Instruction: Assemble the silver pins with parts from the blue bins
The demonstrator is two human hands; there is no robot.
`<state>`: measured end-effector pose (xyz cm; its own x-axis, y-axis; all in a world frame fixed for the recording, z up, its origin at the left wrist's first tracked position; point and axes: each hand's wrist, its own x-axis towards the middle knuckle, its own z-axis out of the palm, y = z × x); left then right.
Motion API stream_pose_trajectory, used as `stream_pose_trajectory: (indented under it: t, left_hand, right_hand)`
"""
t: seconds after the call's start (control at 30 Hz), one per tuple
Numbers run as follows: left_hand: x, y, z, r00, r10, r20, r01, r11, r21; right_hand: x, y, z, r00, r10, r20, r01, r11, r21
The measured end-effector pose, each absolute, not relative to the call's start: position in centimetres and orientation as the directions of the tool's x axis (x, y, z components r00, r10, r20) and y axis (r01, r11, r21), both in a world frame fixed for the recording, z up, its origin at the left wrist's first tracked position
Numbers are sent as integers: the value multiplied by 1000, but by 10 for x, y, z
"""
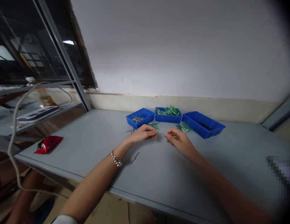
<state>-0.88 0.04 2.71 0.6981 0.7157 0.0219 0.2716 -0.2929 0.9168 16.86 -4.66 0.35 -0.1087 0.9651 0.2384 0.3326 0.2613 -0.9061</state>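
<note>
Metal pin [161,133], thin, silvery, pinched between left hand [145,133] and right hand [179,140].

Trays [168,119] behind L hand [143,133], R hand [178,140]

Between left hand [145,133], right hand [179,141]: tiny part [161,133], unidentifiable; right-edge patch [283,172] pixelated.

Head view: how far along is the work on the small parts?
Done: nothing clearly finished shows; a few green boards lie loose before the trays. In hand: left hand and right hand pinch a thin metal piece between them. Left: the left tray holds metal bits, the middle tray green parts; one pin lies by the wrist.
</note>
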Motion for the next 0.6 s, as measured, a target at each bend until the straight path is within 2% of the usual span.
stream_pose_trajectory:
  t: [0.17, 0.43, 0.6]
  left_hand:
    - [-10, 0, 27, 697, 716, 46, 275, -326, 904]
    - [-9, -2, 26, 690, 721, 65, 275, -344, 898]
    - [-9, -2, 26, 678, 731, 77, 298, -370, 880]
  right_hand:
    - [165, -47, 2, -47, 975, 216, 315, 219, -923]
    - [168, -50, 5, -65, 986, 151, 371, 165, -914]
    - [169, -49, 2, -71, 979, 192, 389, 204, -898]
